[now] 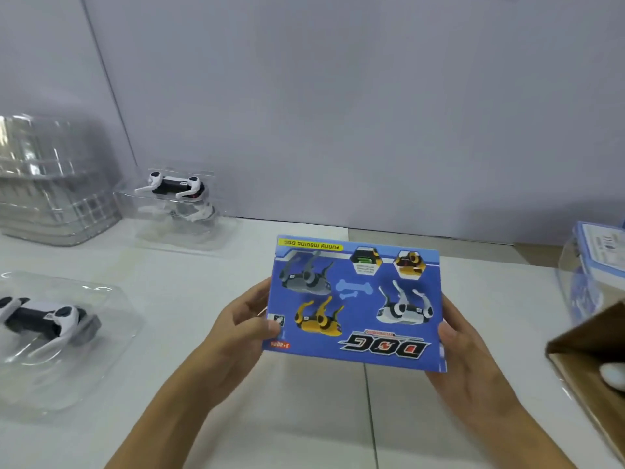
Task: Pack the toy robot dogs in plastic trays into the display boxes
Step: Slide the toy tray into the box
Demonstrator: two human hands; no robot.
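A blue printed display box (355, 299), showing grey, yellow and white robot dogs upside down, is held above the white table (304, 401). My left hand (243, 319) grips its left edge with the thumb on the front. My right hand (463, 353) grips its right edge. A black-and-white toy robot dog (44, 319) lies in a clear plastic tray (101, 350) at the near left. Another robot dog (176, 187) sits in a clear tray (148, 228) further back, near the wall.
A stack of clear plastic trays (44, 184) stands at the far left. At the right edge there is a clear-windowed blue display box (588, 265) and an open brown cardboard carton (588, 360). A grey wall closes the back.
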